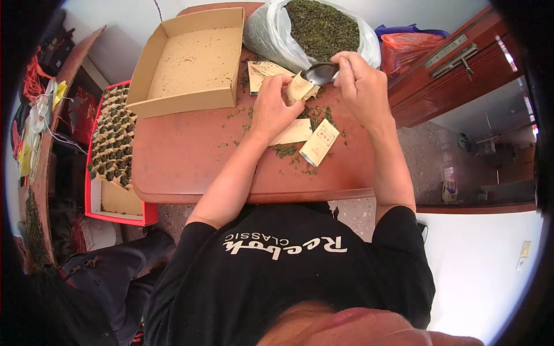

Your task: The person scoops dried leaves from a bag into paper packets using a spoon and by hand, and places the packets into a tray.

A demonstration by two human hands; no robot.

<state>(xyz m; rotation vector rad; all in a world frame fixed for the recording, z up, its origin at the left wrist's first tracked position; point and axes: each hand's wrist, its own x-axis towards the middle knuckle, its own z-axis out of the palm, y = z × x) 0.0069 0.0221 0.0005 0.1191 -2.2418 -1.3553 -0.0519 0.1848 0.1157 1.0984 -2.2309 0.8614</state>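
My left hand [275,109] is closed round a small cream paper packet [300,89], fingers at its sides. My right hand [362,86] grips a black scoop [320,73], whose bowl touches the packet's mouth. Beyond them stands a clear plastic bag [274,32] full of dark green tea-like leaves [321,29]. Nearer me on the reddish table lie a flat cream packet with red print [319,142] and another packet [293,133] partly beneath it. More packets [269,69] lie behind my left hand. Loose leaves are scattered round them.
A shallow cardboard box [193,60] stands at the table's [173,161] back left. Left of the table, a red-edged box [150,213] holds rows of filled packets [111,135]. A red plastic bag [407,49] lies back right, beside a reddish-brown door [450,75].
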